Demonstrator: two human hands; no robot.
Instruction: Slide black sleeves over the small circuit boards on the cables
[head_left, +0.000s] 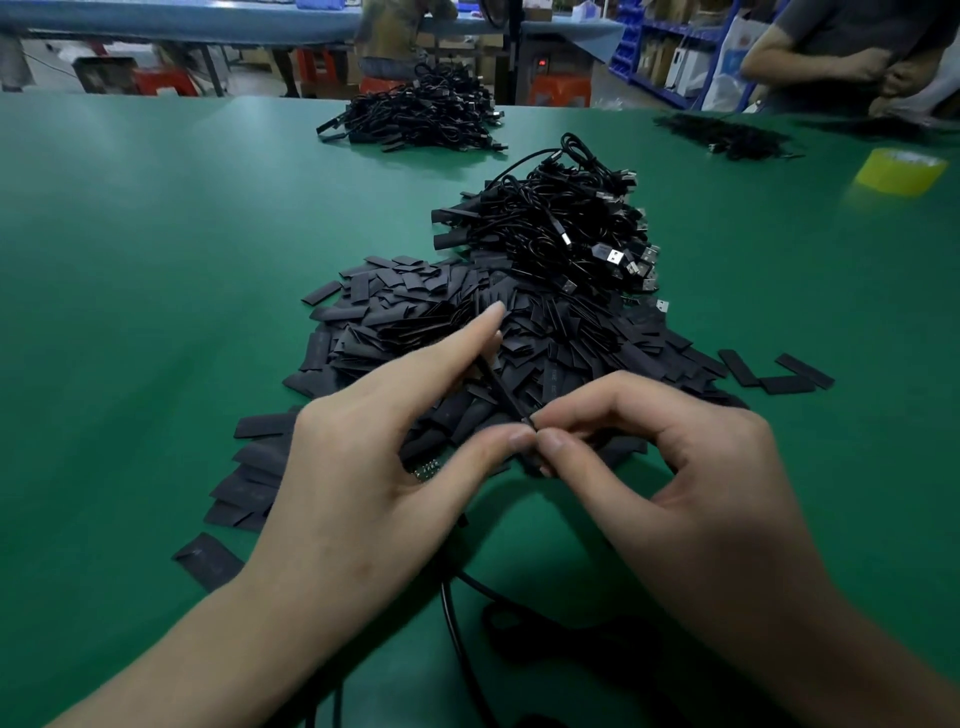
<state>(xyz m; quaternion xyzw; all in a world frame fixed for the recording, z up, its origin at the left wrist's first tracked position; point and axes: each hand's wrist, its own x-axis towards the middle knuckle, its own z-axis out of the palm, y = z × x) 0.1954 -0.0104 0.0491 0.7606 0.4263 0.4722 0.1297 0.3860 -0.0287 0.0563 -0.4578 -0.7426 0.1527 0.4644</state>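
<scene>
Lower centre, over the table, the left hand gripped a small circuit board; the right hand pinched what looked like a black sleeve just right of it, long axis slanting up-left.

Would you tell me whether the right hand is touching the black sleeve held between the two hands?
Touching. The head view shows the right hand's thumb and forefinger pinched on the black sleeve, with no gap between them.
</scene>
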